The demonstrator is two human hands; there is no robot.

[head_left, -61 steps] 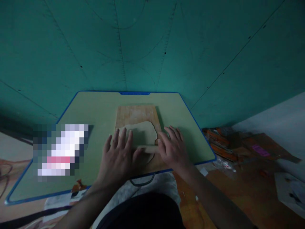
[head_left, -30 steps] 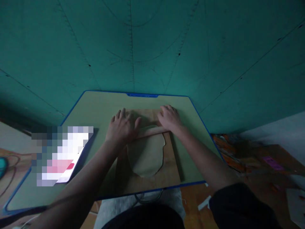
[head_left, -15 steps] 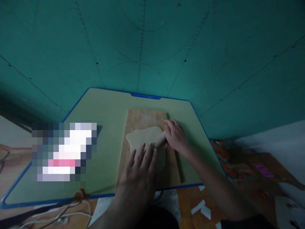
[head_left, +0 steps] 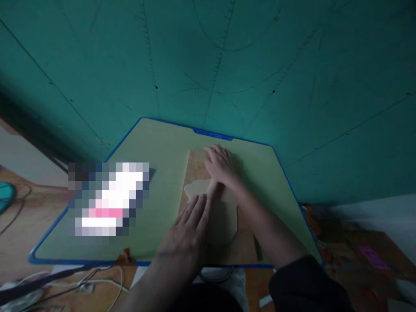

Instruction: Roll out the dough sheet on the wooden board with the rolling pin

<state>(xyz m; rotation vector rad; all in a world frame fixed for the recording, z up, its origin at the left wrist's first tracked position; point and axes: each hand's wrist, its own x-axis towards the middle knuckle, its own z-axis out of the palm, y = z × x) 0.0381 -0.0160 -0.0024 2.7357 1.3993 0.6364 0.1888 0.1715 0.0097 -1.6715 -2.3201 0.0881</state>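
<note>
On a wooden board [head_left: 196,162], hands [head_left: 186,238] [head_left: 221,164] lie outspread over a rolling pin [head_left: 212,190] on dough [head_left: 224,221]

Both hands palm down, backs up — right one farther forward. Left hand [head_left: 190,232]: flat, fingers [head_left: 195,210] extended, close together, aimed forward and slightly right; thumb can't be made out. Left forearm [head_left: 156,279] enters from bottom, left of center, angling forward-right, in line with the hand. Right hand [head_left: 219,162]: fingers stretched forward, not curled into a fist. Right forearm [head_left: 264,221] comes up from lower right on a diagonal — hand points straighter ahead than the forearm. Arms uncrossed, hands apart.
</note>
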